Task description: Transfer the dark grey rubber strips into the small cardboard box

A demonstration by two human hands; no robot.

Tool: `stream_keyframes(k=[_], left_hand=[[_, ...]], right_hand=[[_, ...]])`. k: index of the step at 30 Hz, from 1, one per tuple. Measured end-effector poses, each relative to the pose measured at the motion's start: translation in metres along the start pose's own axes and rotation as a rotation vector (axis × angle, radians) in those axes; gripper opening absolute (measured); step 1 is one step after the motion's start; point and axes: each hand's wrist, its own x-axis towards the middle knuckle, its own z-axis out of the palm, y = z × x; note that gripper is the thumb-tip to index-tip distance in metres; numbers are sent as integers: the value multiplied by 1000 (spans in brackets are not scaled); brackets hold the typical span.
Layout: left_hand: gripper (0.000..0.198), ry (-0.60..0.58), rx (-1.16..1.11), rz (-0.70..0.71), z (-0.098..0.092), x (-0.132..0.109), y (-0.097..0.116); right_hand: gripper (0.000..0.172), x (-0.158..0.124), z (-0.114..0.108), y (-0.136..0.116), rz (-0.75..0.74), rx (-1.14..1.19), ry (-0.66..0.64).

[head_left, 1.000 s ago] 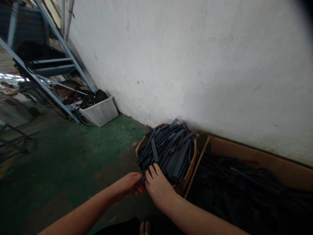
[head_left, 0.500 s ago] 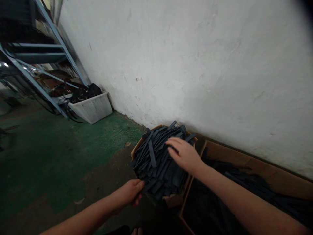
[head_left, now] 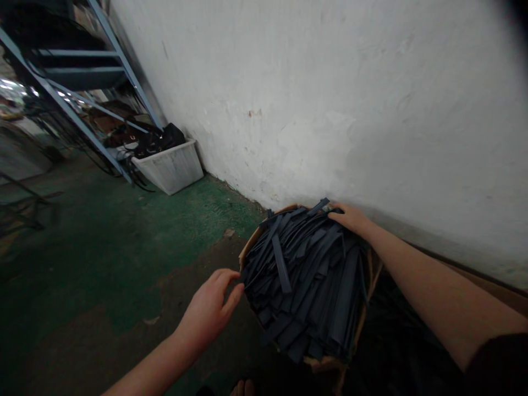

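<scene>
A cardboard box (head_left: 251, 243) stands by the wall, heaped with dark blue-grey flat strips (head_left: 305, 275). My left hand (head_left: 212, 300) is at the box's left side, its thumb and fingers apart and the fingertips close to the strip ends at the rim. Whether those fingertips touch is hard to tell. On the far right side, my right hand (head_left: 352, 219) grips the rim, the thumb towards the strips and the other fingers partly hidden behind the edge. One strip (head_left: 280, 264) lies crosswise on top of the heap.
Along the wall (head_left: 289, 99), a second cardboard box (head_left: 487, 283) sits at the right in shadow. A white plastic tub (head_left: 177, 169) with dark items stands at the left beside a blue metal rack (head_left: 91, 132). The green floor (head_left: 124, 236) has worn dark patches.
My right hand has moved from above the strips to the far right rim. My left hand has opened from a closed grip beside the box's left side. The view has shifted.
</scene>
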Motion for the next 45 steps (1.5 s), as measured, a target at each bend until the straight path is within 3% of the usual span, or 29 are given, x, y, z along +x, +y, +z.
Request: stream_keyframes(k=[5,9,13,16,19,22,25,28,31,37,42,45], left_hand=[[53,191,180,258,18,87,23],[62,159,271,326,45,142,48],[51,123,339,361,59,145,58],[48,103,353,370,51,139,57],[50,120,334,386,41,145,63],[43,130,285,478,42,173,84],[39,78,262,540,58,214,112],[43,44,259,559,77,248,129],[37,19,269,653,91,262,129],[33,-72,342,825,102,258,123],[34,-69,440,882,101,258,132],[44,-178,497,974,106,262,141]], right_hand=[[39,-24,-5,-17,-43,-49,-56],[38,-54,-2,-30,-64,-68,-104],[39,-69,-7,-43,-60,-49,-44],[45,-83,-28,-42,-63,-16,76],[51,-117,-43,-25,-143,32,144],[67,-160,-41,-11,-216,53,98],[76,-187,-34,-18,-247,-23,22],[75,-189,-33,-42,-200,-111,-69],[77,-180,-35,-62,-128,-145,-121],[81,-169,-29,-79,-34,-116,-211],[80,-165,-27,-85,12,-123,-149],[81,-169,-26,-83,15,-116,-112]])
